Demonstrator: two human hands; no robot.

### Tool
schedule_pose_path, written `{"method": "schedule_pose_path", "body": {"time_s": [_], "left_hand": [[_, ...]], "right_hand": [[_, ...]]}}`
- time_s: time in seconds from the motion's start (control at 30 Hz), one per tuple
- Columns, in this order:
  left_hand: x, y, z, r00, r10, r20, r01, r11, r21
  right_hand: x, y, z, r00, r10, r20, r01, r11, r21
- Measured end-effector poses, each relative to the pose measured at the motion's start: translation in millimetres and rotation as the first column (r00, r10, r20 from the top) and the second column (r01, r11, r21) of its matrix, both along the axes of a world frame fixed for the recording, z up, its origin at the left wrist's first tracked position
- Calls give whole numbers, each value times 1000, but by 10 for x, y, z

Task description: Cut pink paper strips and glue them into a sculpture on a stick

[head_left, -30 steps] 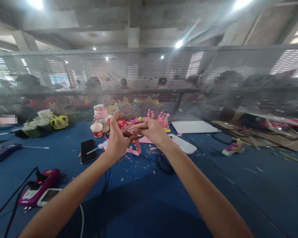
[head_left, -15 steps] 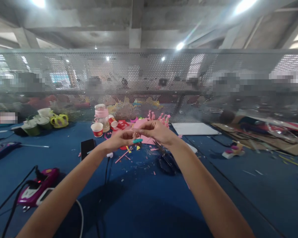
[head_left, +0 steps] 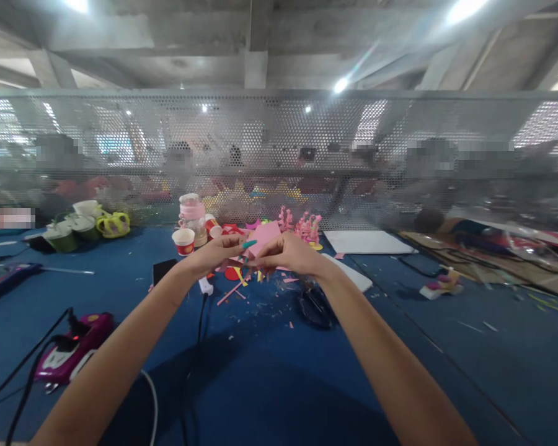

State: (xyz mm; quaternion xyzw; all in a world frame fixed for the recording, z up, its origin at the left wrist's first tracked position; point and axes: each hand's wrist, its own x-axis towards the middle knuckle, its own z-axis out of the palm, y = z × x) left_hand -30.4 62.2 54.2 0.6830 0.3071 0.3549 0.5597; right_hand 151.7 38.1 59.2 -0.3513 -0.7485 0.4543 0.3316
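My left hand (head_left: 218,253) and my right hand (head_left: 291,253) meet over the scraps in mid-table, fingers bent into pinches. Whatever lies between their fingertips is too small and hidden to name. A teal tip on the left hand looks like a long fingernail. Behind the fingers shows a pink paper sheet (head_left: 266,233). Dark-handled scissors (head_left: 314,306) lie partly under my right wrist. Pink, yellow and red paper scraps (head_left: 232,273) are scattered below the hands. Pink branching ornaments (head_left: 309,226) stand just beyond my right hand.
Left of centre are a paper cup (head_left: 183,240), a pink-lidded jar (head_left: 192,217) and a dark phone (head_left: 163,270). A purple power strip (head_left: 77,347) with cables sits near my left forearm. A white board (head_left: 369,242) lies at right, before the perforated metal screen (head_left: 270,136).
My left fingers have shifted up, and the teal tip now points up and right. My right hand has moved slightly down. More of the pink sheet shows between the hands.
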Motion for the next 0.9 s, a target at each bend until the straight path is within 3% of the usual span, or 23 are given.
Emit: {"method": "schedule_pose_path", "body": {"time_s": [0.17, 0.33, 0.43, 0.63, 0.8, 0.9], "left_hand": [[75, -61, 20, 995, 82, -48, -79, 995, 52], [52, -25, 38, 962, 224, -155, -160, 925, 345], [46, -2, 27, 945, 285, -162, -188, 877, 443], [42, -74, -16, 962, 198, -190, -86, 876, 475], [49, -62, -44, 877, 419, -236, -167, 726, 667], [40, 5, -63, 869, 435, -236, -155, 692, 705]], "right_hand": [[-50, 74, -117, 996, -63, -69, 59, 996, -62], [-86, 82, -150, 981, -162, -112, 147, 980, -131], [-103, 94, -162, 969, -205, -138, 182, 970, -160], [-84, 182, -226, 946, -260, -192, 197, 935, -296], [-76, 210, -262, 931, -295, -215, 200, 905, -377], [-80, 188, -244, 925, -311, -219, 197, 883, -425]]}}
